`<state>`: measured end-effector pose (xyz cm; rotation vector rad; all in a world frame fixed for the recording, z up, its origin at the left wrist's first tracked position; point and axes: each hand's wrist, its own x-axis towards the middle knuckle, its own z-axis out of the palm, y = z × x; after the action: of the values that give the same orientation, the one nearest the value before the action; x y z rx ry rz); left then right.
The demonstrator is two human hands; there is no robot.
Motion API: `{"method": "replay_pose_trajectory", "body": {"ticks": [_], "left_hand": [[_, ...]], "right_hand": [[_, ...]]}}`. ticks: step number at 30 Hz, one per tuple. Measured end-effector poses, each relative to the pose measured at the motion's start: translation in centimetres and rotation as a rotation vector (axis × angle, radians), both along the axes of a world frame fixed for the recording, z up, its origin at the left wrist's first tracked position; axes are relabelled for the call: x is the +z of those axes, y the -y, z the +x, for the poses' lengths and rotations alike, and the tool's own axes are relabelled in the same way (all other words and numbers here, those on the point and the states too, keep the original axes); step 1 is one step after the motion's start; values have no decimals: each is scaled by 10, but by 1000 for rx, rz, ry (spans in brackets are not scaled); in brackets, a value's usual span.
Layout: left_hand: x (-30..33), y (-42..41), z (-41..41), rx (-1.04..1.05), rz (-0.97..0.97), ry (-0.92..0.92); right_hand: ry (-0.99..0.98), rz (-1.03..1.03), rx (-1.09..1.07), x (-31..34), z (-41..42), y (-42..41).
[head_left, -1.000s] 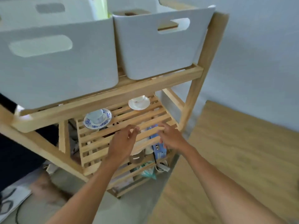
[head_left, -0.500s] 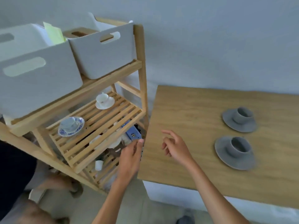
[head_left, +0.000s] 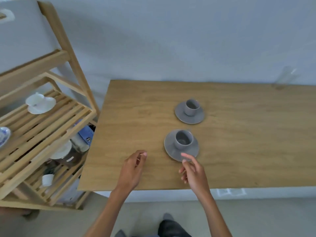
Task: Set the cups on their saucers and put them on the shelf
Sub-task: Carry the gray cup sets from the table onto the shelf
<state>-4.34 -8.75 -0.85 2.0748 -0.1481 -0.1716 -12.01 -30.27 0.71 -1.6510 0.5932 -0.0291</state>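
Two grey cups stand on grey saucers on the wooden table (head_left: 239, 151). The near cup (head_left: 183, 139) sits on its saucer (head_left: 171, 151); the far cup (head_left: 191, 106) sits on its saucer (head_left: 179, 113). My right hand (head_left: 193, 171) hovers at the near saucer's front edge, fingers apart, holding nothing. My left hand (head_left: 132, 168) is over the table to the left, fingers loosely curled, empty. On the slatted middle shelf (head_left: 51, 124) of the wooden rack stand a white cup on a white saucer (head_left: 40, 103) and a blue-patterned saucer (head_left: 3, 135) at the frame's left edge.
A white bin (head_left: 22, 31) fills the rack's top shelf. Jars, a small white cup (head_left: 47, 179) and a blue box (head_left: 87, 132) crowd the lower shelves. A clear glass (head_left: 284, 77) stands at the table's back right. The rack's post (head_left: 68, 53) is close to the table's left edge.
My view has swung right from the rack to the table. Both hands have moved from the shelf across to the table, the right one reaching the near grey saucer.
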Motion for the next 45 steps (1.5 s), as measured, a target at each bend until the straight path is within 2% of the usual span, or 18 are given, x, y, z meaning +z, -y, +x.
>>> {"method": "replay_pose_trajectory", "body": {"ticks": [6,13,21,32,45], "left_hand": [[-3,64,8,3,31,-7],[-15,97,17,-47,210,28],[-21,116,16,-80,338,-58],[-20,101,12,54,92,-99],[-32,-35,3,364,6,-158]], "right_hand": [[-52,-153,-44,-10,8,74],[-160,-319,181,-20,38,110],[-162,-345,301,-31,56,115],[-197,-220,360,-27,80,106],[-163,-153,583,-28,120,-31]]}}
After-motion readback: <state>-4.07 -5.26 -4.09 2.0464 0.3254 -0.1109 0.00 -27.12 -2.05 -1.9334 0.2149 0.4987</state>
